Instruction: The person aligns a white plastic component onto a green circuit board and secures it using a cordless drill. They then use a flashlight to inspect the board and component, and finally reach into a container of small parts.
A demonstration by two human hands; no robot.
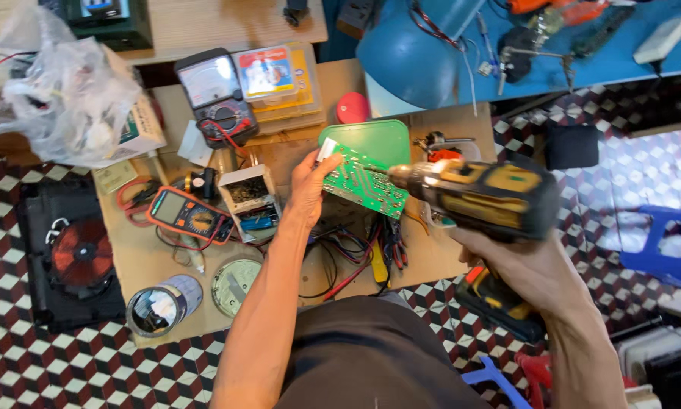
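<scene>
My left hand (310,184) holds a green circuit board (364,180) by its left edge, tilted above the low wooden worktable (139,261). My right hand (524,266) grips a yellow-and-black cordless drill (483,198) by its handle. The drill's nose points left and sits at the board's right edge. Coloured wires (359,254) trail from under the board down to the table.
An orange multimeter (190,214), a black analogue meter (215,95), a small open box (251,198), a metal can (162,304), a round lid (236,285) and a green lid (377,138) lie on the table. A black cooktop with a copper coil (79,254) sits left on the checkered floor. A blue lamp shade (416,49) hangs behind.
</scene>
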